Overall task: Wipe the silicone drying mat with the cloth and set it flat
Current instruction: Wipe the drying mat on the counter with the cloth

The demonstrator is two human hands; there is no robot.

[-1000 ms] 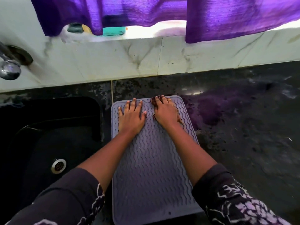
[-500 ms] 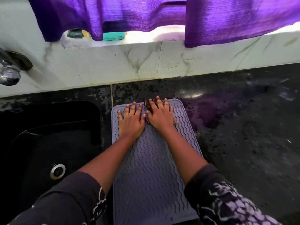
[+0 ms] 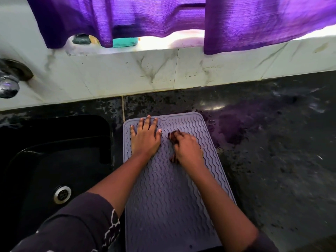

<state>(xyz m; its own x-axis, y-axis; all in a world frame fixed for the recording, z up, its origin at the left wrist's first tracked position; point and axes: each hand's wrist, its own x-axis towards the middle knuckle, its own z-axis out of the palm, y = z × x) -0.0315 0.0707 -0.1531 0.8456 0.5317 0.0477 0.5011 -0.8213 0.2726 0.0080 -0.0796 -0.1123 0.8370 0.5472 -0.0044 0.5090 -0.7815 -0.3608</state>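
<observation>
Silicone drying mat (image 3: 169, 197): flat on desk (image 3: 272, 160); likely floppy, grippy; lift by edge. Left hand (image 3: 145, 140) fingers spread, pressing mat; right hand (image 3: 187, 150) fingers clutch cloth (image 3: 173, 137) on mat.

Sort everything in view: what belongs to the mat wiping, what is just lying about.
In the job: silicone mat, cloth, left hand pressing the mat, right hand gripping the cloth.
Lying about: sink, tap, purple curtain, teal object on the sill.
</observation>
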